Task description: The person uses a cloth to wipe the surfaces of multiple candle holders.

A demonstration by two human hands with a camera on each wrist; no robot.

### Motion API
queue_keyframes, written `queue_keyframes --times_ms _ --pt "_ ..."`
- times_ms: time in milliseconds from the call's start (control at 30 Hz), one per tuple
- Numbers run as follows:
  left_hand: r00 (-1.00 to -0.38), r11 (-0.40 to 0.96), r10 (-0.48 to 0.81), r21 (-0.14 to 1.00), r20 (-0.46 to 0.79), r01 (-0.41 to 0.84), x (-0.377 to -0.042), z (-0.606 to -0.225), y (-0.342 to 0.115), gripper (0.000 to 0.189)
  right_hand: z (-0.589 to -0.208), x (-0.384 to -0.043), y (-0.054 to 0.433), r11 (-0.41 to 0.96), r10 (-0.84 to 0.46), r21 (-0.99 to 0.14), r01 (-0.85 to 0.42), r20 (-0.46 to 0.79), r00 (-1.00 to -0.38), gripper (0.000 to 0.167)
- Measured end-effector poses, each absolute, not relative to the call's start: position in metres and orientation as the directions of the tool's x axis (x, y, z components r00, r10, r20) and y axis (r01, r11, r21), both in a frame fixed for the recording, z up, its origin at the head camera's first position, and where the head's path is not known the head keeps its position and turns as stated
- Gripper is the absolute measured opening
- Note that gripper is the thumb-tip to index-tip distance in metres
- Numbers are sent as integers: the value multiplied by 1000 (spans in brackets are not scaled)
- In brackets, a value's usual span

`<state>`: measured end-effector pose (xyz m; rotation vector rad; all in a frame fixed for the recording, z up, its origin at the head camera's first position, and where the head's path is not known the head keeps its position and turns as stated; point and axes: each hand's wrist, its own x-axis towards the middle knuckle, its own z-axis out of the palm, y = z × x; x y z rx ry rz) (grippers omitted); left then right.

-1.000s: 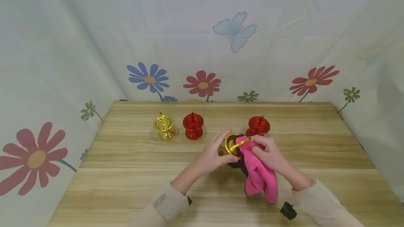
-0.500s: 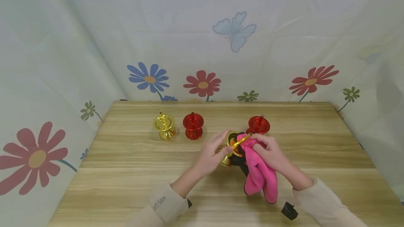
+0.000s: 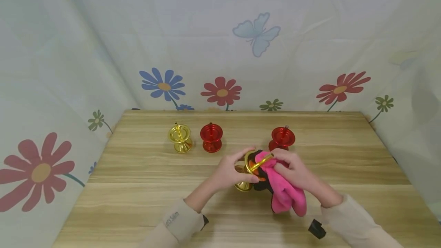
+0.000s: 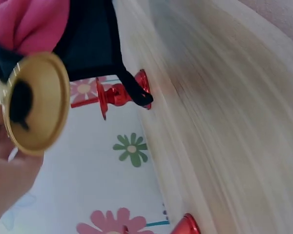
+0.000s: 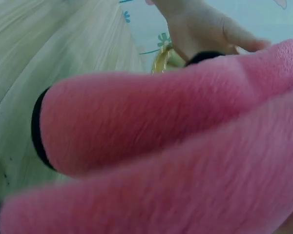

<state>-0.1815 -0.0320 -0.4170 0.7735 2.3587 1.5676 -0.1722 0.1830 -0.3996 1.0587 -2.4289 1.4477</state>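
My left hand holds a shiny gold candle holder by its dish, tilted so the central stem leans to the right. In the left wrist view the round underside of the candle holder's base faces the camera. My right hand grips a pink fluffy cloth with a dark backing, pressing it around the dish and stem. Part of the dish is hidden under the cloth. Folds of the pink cloth fill most of the right wrist view.
On the wooden table, a gold candle holder and a red candle holder stand upright at the back left. Another red candle holder stands behind my right hand. A flower-printed curtain hangs behind the table.
The held candle holder has turned and its base has shifted slightly down and left. My left thumb has moved from the stem area to the dish's lower side. The cloth has moved along with it.
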Motion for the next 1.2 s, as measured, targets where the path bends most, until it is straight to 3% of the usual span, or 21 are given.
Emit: queue_keyframes --times_ms 133,267,500,700,967,1200 --pt "-772 149 632 969 60 197 -186 -422 -40 68 -401 -175 186 293 -553 -684 -669 450 -702 33" --pt "-749 4 657 993 87 119 -187 -430 -45 77 -403 -176 189 306 -480 -757 -577 401 -780 36" --pt "-843 -276 478 954 244 120 -187 -433 -46 82 -405 -178 198 241 -264 -900 -364 300 -916 46" --pt "-884 -296 389 944 257 145 -181 -423 -46 84 -401 -179 200 203 -81 -956 -214 201 -976 45" --pt "-895 -261 365 951 258 167 -177 -422 -34 77 -400 -174 192 -148 -209 -985 -93 123 -970 47" --pt "-951 -276 188 943 245 189 -182 -419 -26 75 -407 -165 181 -346 -366 -933 -102 234 -901 48"
